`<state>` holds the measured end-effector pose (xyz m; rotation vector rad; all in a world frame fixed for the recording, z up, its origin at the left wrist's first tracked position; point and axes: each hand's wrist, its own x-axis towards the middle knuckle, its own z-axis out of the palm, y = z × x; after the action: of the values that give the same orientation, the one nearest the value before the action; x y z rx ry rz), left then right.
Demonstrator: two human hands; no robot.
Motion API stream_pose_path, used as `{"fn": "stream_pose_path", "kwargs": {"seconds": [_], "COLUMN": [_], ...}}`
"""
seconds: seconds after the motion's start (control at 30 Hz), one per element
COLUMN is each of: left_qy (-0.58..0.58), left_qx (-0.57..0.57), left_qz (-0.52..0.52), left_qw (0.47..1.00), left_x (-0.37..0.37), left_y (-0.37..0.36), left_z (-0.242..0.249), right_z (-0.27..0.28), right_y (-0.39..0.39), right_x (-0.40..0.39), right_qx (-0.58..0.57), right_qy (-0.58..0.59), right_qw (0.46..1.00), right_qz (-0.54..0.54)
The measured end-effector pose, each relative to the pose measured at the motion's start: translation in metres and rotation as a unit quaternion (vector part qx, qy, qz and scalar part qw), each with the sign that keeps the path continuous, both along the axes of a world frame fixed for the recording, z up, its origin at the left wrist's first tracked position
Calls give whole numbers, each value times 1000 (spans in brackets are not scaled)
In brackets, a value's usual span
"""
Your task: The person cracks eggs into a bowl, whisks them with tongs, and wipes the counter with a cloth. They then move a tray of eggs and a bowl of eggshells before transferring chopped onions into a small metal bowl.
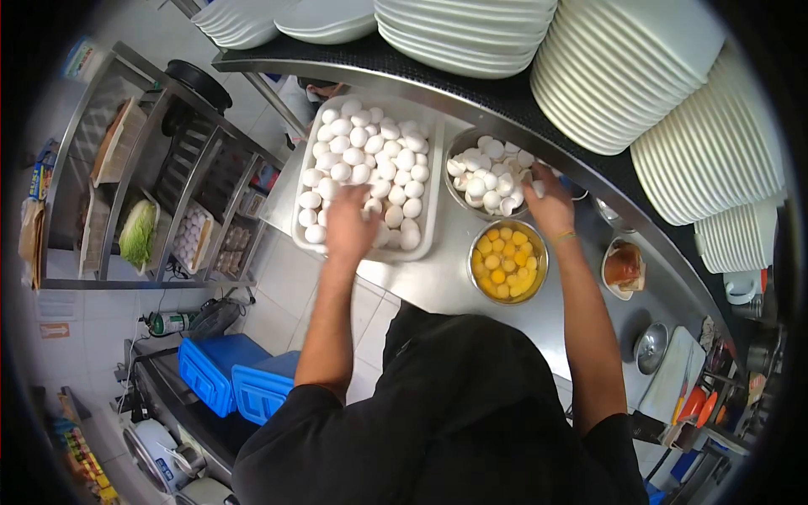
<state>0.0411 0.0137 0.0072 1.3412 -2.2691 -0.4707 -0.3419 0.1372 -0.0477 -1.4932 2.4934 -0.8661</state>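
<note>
Many white eggs point(374, 143) fill a white plastic tray point(436, 168) on the steel counter. Over the tray's near side is my left hand point(349, 225), slightly blurred, with thumb and fingers apart and nothing visible in it. At the right rim of a metal bowl point(452, 187) heaped with broken eggshells point(488, 172), my right hand point(551, 206) has its fingers closed on a white eggshell point(539, 188). Just below stands a second metal bowl point(545, 273) holding cracked eggs with several yellow yolks point(505, 257).
Stacked white plates point(619, 71) line the shelf point(337, 67) above the counter's far edge. To the right are a dish with brown food point(623, 268), a small steel bowl point(651, 348) and a cutting board point(673, 374). Blue bins point(219, 370) and a rack point(160, 168) stand left.
</note>
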Motion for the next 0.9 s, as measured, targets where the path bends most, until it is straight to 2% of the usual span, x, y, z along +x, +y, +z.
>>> {"fn": "stream_pose_path", "kwargs": {"seconds": [0.07, 0.13, 0.17, 0.2, 0.23, 0.27, 0.4, 0.5, 0.6, 0.67, 0.73, 0.77, 0.8, 0.9], "left_qy": [-124, -227, -239, -248, -310, -318, -374, -402, -460, -392, -302, -251, -177, 38], "left_qx": [-6, 77, 87, 93, 96, 105, 129, 120, 166, 156, 173, 213, 238, 328], "left_qz": [48, 81, 83, 86, 82, 81, 74, 38, -20, -23, -30, -32, -75, -169], "left_qw": [991, 968, 964, 960, 942, 939, 915, 907, 872, 907, 937, 944, 952, 929], "left_x": [48, 60, 58, 53, 44, 41, 32, 30, 28, 29, 17, 4, -2, -30], "left_y": [-6, -2, 2, 4, 4, 2, -6, -18, -39, -38, -29, -18, -12, 7], "left_z": [-10, 0, 1, 1, 3, -1, 1, -2, -7, -4, 22, 41, 36, 22], "right_z": [-3, 1, 5, 11, 23, 33, 36, 32, 28, 31, 33, 33, 34, 43], "right_y": [11, 32, 43, 53, 61, 69, 109, 136, 158, 168, 171, 173, 173, 160], "right_x": [0, -1, -3, -3, -1, 0, -2, 3, 17, 30, 44, 51, 57, 72], "right_qx": [-64, -119, -98, -80, -82, -86, -123, -99, -97, -95, -94, -91, -88, -121], "right_qy": [-36, -106, -201, -290, -395, -495, -544, -524, -522, -541, -555, -557, -558, -496], "right_qw": [997, 987, 974, 950, 907, 852, 818, 835, 839, 826, 817, 816, 816, 856], "right_qz": [12, -7, -43, -86, -119, -147, -138, -133, -121, -124, -126, -125, -121, -85]}}
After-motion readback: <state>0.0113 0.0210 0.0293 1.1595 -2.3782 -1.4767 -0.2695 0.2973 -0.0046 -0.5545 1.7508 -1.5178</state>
